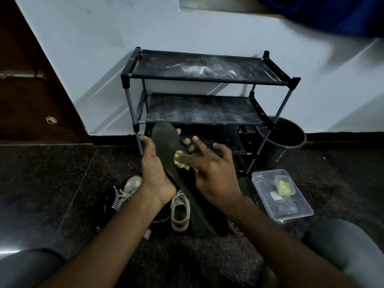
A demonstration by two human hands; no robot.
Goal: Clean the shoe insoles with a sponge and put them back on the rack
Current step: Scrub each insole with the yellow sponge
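Insole (166, 145) is up in the air in front of us, dark, long and tilted, its far end just in front of the rack's (207, 80) lower shelves and its near end down over the shoes. Our left grip (154, 173) is wrapped round it from the left side: thumb on the left edge, a couple of fingertips poking out on the right edge. Our right grip (212, 169) sits on top with fingers spread and pretty much straight, pressing a yellow sponge (181, 162) flat onto the middle of the insole. We can't see that thumb.

Rack stands at the far wall, black with grey poles, and both upper shelves are smeared with white dust. A dark bin (291, 135) sits just right of it, touching or nearly touching the right legs, hard to say which.

On the floor (62, 183) under our arms there's a white sneaker (179, 212), another pale one (131, 186) to its left, and something striped black and white (115, 199) beside that. Near right is a clear plastic box (299, 213) holding a small tub with something yellow inside.
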